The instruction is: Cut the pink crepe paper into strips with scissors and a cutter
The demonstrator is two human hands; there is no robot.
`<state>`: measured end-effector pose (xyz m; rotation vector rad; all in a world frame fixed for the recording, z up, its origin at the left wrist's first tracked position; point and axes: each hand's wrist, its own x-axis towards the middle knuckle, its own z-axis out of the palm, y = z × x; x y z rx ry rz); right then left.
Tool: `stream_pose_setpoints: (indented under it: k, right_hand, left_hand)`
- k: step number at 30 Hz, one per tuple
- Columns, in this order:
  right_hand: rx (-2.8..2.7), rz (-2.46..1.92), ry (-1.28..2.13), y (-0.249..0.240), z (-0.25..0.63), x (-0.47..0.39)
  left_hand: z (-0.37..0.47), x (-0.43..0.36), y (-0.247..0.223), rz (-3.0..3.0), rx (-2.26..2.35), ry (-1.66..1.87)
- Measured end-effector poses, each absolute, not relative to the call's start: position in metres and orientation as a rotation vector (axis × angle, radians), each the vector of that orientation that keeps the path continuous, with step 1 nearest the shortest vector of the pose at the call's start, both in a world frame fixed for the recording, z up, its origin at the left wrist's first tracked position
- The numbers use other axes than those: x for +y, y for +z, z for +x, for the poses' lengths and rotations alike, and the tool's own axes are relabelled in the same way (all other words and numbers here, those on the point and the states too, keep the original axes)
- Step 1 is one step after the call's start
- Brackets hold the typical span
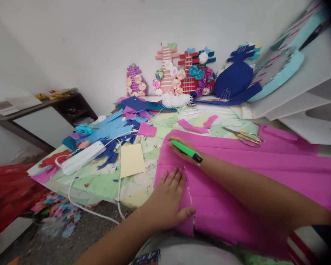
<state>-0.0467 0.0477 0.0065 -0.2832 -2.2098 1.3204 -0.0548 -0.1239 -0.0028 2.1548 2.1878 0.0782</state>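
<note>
My left hand (167, 198) lies flat with fingers spread on a bright pink sheet (237, 176), pressing near its left edge. Just beyond it, my right hand (179, 147) is closed around a bright green box cutter (186, 151) with a black end; its tip is hidden by the fingers. That hand rests on the upper left part of the pink sheet. Beside my left thumb runs a broken white line (189, 193) across the pink. To the right, gold-handled scissors (245, 137) lie on the sheet.
A pale yellow card (132, 161) and a white power strip (84, 158) with loose cords lie on the left. Blue scraps (110, 125) are piled behind. Flower-decorated lute shapes (189, 71) lean against the wall, with white string (176, 100) in front.
</note>
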Motion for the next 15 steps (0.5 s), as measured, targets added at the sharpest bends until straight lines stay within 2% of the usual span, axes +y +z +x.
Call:
stream_pose_setpoints:
  k: [6, 15]
  right_hand:
    - [-2.358, -0.27, 1.378, -0.019, -0.076, 0.053]
    - [-2.643, -0.169, 1.028, -0.029, -0.074, 0.065]
  left_hand:
    - [-0.051, -0.131, -0.004, 2.132, 2.19, 0.108]
    - [-0.051, -0.135, -0.007, 2.139, 2.209, 0.168]
